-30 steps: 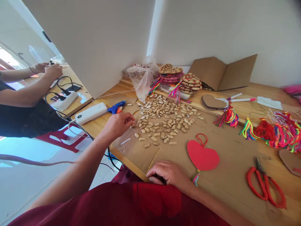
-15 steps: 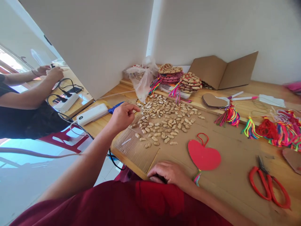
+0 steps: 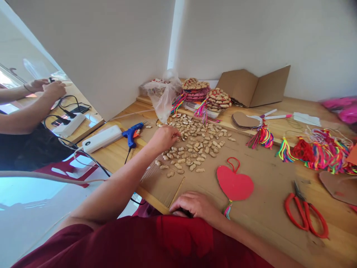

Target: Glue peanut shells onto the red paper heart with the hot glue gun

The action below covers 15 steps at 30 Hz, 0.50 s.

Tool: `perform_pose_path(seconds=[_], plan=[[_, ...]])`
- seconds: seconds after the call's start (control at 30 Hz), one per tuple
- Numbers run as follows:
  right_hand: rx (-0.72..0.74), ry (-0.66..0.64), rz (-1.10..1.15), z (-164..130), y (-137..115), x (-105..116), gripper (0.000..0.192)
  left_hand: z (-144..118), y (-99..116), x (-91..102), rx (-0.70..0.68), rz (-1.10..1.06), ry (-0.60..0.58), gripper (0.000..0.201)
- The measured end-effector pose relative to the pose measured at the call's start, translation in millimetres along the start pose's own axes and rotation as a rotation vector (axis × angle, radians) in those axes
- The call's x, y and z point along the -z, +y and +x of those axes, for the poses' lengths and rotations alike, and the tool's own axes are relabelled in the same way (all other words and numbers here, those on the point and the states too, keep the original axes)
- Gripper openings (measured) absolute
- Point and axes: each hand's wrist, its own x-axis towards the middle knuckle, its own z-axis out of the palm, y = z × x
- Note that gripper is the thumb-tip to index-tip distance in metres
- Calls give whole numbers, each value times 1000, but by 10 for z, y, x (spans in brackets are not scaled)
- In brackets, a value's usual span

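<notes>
On sheet of brown cardboard (image 3: 262, 178): left hand (image 3: 164, 137) has moved from pile edge into scattered tan peanut shells (image 3: 195, 143), fingers curled, grip unclear. Right hand (image 3: 193, 204) stays flat, empty, at near edge.

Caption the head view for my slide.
Left hand reaches into scattered tan peanut shells; right hand rests beside red paper heart.

A blue glue gun (image 3: 132, 133) lies at the left of the wooden table (image 3: 279, 223), beside a white power bank (image 3: 102, 138). A red paper heart (image 3: 234, 183) sits near the middle. Red-handled scissors (image 3: 305, 214) lie at the near right. Bright tassels (image 3: 320, 152) spread across the far right. Folded cardboard (image 3: 252, 87) leans against the far wall.
</notes>
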Motion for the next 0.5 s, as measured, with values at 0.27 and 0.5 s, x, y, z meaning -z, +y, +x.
perform_pose_path(seconds=[0.27, 0.5], plan=[[-21, -13, 5, 16, -69, 46, 17, -37, -85, -53, 139, -155, 50, 29], [-13, 27, 13, 1, -53, 14, 11, 14, -48, -99, 56, 25, -9, 25]])
